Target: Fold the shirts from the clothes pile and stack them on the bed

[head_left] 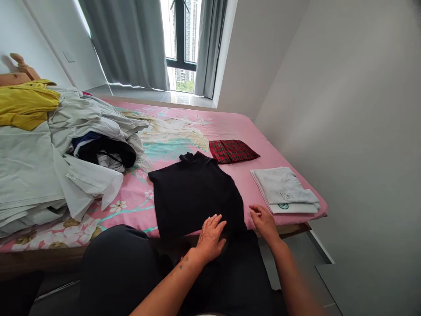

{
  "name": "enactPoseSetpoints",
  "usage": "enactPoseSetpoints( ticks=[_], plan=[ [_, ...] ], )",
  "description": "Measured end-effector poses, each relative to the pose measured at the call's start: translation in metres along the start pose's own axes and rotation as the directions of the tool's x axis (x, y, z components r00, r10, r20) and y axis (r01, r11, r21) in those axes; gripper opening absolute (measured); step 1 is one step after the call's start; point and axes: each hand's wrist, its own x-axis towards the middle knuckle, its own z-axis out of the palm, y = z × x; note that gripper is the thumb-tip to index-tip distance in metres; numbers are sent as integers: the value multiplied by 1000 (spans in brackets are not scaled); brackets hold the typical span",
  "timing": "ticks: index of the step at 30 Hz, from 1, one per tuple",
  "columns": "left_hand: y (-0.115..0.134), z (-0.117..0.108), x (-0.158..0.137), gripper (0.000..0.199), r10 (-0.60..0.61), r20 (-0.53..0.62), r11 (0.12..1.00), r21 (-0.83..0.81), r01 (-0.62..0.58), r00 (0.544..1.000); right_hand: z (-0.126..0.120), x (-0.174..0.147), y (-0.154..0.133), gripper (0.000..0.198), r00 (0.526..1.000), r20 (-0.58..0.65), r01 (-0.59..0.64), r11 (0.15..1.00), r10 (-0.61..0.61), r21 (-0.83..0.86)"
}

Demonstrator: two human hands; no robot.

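A black high-neck top (194, 193), with no long sleeves showing, lies spread on the bed, its collar toward the window. My left hand (212, 237) is at the top's lower edge, fingers stretched out and palm down; whether it presses on the cloth I cannot tell. Just right of the top is my right hand (264, 223), its fingers loosely bent and apart, holding nothing. Beyond the top lies a folded red plaid cloth (233, 151). Folded white garments (284, 188) are stacked near the bed's right corner, close to my right hand.
A large heap of clothes (26, 162), mostly white with a yellow garment (28, 103) on top, covers the bed's left side. The pink flowered bedsheet (230, 123) reaches toward the window. A bare wall (345, 131) rises on the right. My knees (115, 263) are against the near edge.
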Motion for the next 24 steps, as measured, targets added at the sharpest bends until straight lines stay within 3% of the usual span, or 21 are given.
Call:
enactPoseSetpoints(
  ticks=[2, 4, 7, 11, 15, 19, 24],
  plan=[
    [-2, -1, -1, 63, 1, 32, 1000, 7, -1, 999, 9, 31, -17, 29, 996, -62, 64, 998, -65, -18],
    [-4, -3, -2, 68, 8, 68, 1000, 4, -8, 998, 22, 61, -33, 32, 985, -44, 164, 983, -168, -79],
    [-5, -8, -3, 71, 4, 133, 1000, 6, -5, 991, 38, 101, -45, 49, 952, 172, 291, 922, -253, -257],
    [0, -15, 0, 73, -29, 197, 999, 32, 23, 980, 40, 148, -47, 53, 866, 486, 370, 803, -116, -467],
    [7, -19, 3, 68, -62, 202, 998, 40, 55, 977, 33, 182, -39, 32, 776, 630, 406, 785, -25, -469],
    [11, -18, 4, 62, -30, 177, 999, 32, 25, 984, 32, 193, -25, 22, 807, 590, 351, 808, -5, -473],
    [16, -17, 5, 58, 27, 142, 999, 27, -31, 990, 38, 176, -11, 25, 897, 440, 194, 849, 50, -491]
  ],
)
